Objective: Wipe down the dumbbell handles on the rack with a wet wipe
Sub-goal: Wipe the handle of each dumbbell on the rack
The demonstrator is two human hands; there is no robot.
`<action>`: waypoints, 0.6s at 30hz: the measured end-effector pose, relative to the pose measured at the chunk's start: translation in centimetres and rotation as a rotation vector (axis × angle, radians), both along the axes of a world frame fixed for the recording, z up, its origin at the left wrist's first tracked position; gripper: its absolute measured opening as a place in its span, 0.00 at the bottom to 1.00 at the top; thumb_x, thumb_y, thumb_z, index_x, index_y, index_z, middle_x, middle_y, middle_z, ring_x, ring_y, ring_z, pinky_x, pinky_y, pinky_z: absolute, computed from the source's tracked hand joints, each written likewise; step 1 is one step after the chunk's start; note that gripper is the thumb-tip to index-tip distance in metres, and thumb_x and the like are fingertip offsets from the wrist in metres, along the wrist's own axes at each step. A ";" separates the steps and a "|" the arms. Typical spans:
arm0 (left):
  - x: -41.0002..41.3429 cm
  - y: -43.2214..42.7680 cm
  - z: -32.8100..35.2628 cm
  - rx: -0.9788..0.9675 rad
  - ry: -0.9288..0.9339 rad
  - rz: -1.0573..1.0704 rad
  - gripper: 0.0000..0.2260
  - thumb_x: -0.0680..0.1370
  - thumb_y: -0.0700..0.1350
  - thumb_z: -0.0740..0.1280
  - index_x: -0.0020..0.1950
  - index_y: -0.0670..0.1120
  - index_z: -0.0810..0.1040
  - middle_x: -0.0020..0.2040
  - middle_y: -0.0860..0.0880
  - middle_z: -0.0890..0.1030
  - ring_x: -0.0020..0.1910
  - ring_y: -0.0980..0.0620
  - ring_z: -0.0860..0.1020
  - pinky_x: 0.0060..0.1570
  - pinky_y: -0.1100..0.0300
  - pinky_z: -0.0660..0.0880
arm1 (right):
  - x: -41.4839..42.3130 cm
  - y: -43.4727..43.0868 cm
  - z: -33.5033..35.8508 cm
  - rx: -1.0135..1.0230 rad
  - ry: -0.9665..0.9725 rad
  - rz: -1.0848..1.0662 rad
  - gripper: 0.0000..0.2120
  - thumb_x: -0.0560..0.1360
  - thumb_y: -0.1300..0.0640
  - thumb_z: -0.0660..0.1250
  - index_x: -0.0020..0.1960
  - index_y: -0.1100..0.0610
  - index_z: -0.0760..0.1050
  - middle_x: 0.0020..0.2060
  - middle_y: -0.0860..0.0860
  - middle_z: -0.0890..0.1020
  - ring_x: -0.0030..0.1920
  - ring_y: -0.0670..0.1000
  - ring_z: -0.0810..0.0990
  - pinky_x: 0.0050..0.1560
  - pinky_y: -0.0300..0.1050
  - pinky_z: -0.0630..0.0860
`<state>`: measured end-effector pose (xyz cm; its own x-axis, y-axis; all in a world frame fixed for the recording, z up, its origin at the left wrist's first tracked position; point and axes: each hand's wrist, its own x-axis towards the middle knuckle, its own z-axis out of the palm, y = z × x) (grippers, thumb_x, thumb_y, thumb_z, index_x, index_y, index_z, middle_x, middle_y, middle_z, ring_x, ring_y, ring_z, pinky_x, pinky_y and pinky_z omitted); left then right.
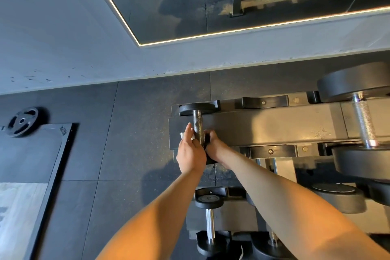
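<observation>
At the left end of the rack's point(274, 125) top shelf lies a small dumbbell point(197, 109), its knurled handle point(198, 124) running from the shelf's far edge to its near edge. The left hand point(191, 151) lies along the handle's left side with its fingers nearly straight, pressing a white wet wipe point(182, 134) against the metal. Bits of wipe show on either side of the fingers, and the thumb is hidden. The right hand point(213, 143) is curled round the dumbbell's near end and seems to steady it in its cradle.

The step in hand looks like the wiping of this first handle. To do it well, the wipe likely needs to wrap round the bar, not just press on one side, so that the underside and right side are reached too. Strokes should run the full length up to the far head, with some pressure to work into the knurling. Rolling the dumbbell a little with the right hand would bring fresh faces to the wipe. The steadying grip matters, since a small dumbbell at the shelf's end could roll or slip off.

A larger dumbbell point(364, 124) at the shelf's right end and a lower-shelf dumbbell point(210, 222) probably remain to be wiped.
</observation>
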<state>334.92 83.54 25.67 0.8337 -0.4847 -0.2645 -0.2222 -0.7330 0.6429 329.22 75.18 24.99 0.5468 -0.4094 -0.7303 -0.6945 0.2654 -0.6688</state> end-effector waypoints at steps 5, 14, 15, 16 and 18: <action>0.7 0.2 0.6 -0.068 0.122 0.095 0.22 0.85 0.45 0.54 0.79 0.56 0.62 0.63 0.48 0.82 0.56 0.46 0.80 0.61 0.49 0.76 | -1.1 1.2 0.2 -0.035 -0.001 0.018 0.13 0.83 0.60 0.55 0.59 0.53 0.77 0.51 0.52 0.83 0.52 0.52 0.79 0.54 0.48 0.75; 0.4 3.7 0.4 -0.055 0.318 0.095 0.22 0.84 0.42 0.50 0.78 0.56 0.60 0.51 0.47 0.82 0.40 0.49 0.78 0.36 0.55 0.72 | -0.9 2.4 2.2 0.008 0.115 -0.178 0.07 0.78 0.58 0.58 0.42 0.59 0.70 0.42 0.57 0.71 0.43 0.55 0.69 0.42 0.49 0.63; 0.5 3.6 0.4 -0.050 0.306 0.076 0.22 0.84 0.42 0.50 0.78 0.55 0.59 0.50 0.46 0.82 0.40 0.49 0.78 0.34 0.56 0.70 | -0.7 2.5 2.2 0.005 0.127 -0.192 0.07 0.78 0.58 0.58 0.43 0.59 0.70 0.41 0.57 0.70 0.42 0.55 0.68 0.42 0.49 0.63; 0.5 3.5 0.4 -0.046 0.293 0.054 0.23 0.83 0.41 0.50 0.78 0.54 0.59 0.49 0.45 0.81 0.40 0.49 0.77 0.34 0.57 0.70 | -0.5 2.7 2.1 -0.011 0.134 -0.199 0.07 0.78 0.58 0.57 0.44 0.59 0.70 0.41 0.56 0.71 0.42 0.55 0.69 0.42 0.49 0.64; 0.7 3.5 0.4 -0.045 0.275 0.016 0.24 0.83 0.41 0.51 0.79 0.54 0.57 0.49 0.44 0.80 0.41 0.49 0.77 0.33 0.58 0.69 | -0.4 3.0 2.1 -0.081 0.153 -0.198 0.10 0.81 0.59 0.55 0.45 0.59 0.72 0.39 0.54 0.71 0.39 0.52 0.70 0.37 0.45 0.65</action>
